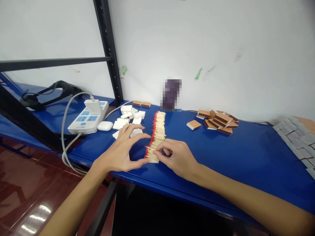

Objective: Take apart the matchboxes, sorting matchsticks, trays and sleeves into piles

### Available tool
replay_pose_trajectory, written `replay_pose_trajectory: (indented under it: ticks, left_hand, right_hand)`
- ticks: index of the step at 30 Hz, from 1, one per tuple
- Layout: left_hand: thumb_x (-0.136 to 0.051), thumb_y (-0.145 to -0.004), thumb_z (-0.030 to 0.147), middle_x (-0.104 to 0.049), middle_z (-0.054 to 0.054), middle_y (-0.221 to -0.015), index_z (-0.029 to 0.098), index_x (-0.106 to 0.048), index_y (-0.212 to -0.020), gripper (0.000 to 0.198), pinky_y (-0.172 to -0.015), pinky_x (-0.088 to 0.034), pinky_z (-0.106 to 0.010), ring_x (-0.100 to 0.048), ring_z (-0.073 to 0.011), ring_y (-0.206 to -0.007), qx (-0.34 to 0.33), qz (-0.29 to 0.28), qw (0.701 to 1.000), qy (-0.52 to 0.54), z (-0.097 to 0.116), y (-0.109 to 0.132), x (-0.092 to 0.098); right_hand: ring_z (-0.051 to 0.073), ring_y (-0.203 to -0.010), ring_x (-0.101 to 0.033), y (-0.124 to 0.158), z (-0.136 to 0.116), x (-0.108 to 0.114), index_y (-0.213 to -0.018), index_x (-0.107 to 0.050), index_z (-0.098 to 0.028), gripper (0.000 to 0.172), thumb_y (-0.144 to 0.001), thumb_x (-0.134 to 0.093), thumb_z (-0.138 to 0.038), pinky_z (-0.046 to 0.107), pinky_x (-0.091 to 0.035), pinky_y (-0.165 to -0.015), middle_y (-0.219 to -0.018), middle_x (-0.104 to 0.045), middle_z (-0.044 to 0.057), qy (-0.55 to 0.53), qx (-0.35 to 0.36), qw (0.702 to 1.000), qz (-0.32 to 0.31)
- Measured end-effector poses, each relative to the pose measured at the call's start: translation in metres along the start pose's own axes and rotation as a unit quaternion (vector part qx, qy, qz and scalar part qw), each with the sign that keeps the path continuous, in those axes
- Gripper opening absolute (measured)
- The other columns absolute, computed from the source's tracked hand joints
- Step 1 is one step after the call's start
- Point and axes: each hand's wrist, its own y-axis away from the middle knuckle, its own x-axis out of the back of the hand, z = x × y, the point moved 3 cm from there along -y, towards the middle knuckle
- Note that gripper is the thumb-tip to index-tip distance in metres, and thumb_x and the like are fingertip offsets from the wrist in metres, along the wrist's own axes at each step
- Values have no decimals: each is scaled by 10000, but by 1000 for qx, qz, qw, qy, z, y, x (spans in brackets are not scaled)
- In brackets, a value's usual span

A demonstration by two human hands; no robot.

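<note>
A long row of red-tipped matchsticks [157, 129] lies on the blue table [246, 154], running away from me. My left hand [123, 149] rests at the near left end of the row, thumb and forefinger spread and touching the red tips. My right hand [176, 156] sits on the right side of the near end, fingers curled and pinching a few sticks. A heap of white inner matchbox trays [129, 119] lies just beyond my left hand.
Brown matchbox sleeves [218, 122] are piled at the back right. A white power strip [88, 117] with a plugged charger and a white earbud case [105, 126] sit at the left. A black shelf post [109, 49] rises at the back. Grey packs [297, 139] lie at the right edge.
</note>
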Motion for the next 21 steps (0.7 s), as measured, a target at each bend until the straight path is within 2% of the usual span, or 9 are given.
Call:
replay_pose_trajectory:
  ticks: [3,6,11,17,21]
  left_hand:
    - [-729,-776,573,-381,-120,-1444,276,-521,-1329,661,-1135,-336,-549,-334,-348,-1352,-2,-22,1000,-2,1,-1,-4]
    - [-730,-780,576,-374,-117,-1456,282,-509,-1354,682,-1143,-332,-549,-330,-343,-1363,2,-31,999,-9,-1,-3,-7]
    - [-736,-780,566,-374,-109,-1470,289,-500,-1371,694,-1159,-311,-565,-317,-346,-1380,3,-32,999,-16,-2,-4,-8]
    - [-727,-799,541,-387,-104,-1459,274,-519,-1347,644,-1161,-325,-523,-328,-322,-1379,-4,-19,999,-27,-2,-3,-7]
    - [-715,-815,522,-409,-107,-1434,267,-531,-1342,613,-1163,-321,-514,-350,-315,-1364,-19,-10,999,-28,-1,-3,-7]
  right_hand:
    - [97,-532,-457,-7,3,0,-725,-701,-206,160,-866,-665,-273,241,-332,-544,-564,-503,-44,-13,-44,999,4]
    - [100,-530,-454,-10,5,-1,-739,-716,-207,157,-867,-672,-287,245,-341,-545,-561,-517,-43,-24,-58,998,1]
    - [95,-529,-437,-6,10,4,-754,-718,-201,124,-855,-683,-263,243,-344,-546,-561,-498,-47,-33,-56,998,14]
    - [95,-541,-436,-2,10,7,-758,-703,-200,122,-854,-682,-271,245,-343,-551,-576,-464,-49,-23,-39,999,5]
    - [113,-555,-477,-7,12,24,-810,-707,-195,169,-899,-614,-306,260,-379,-577,-588,-508,-33,3,-34,999,29]
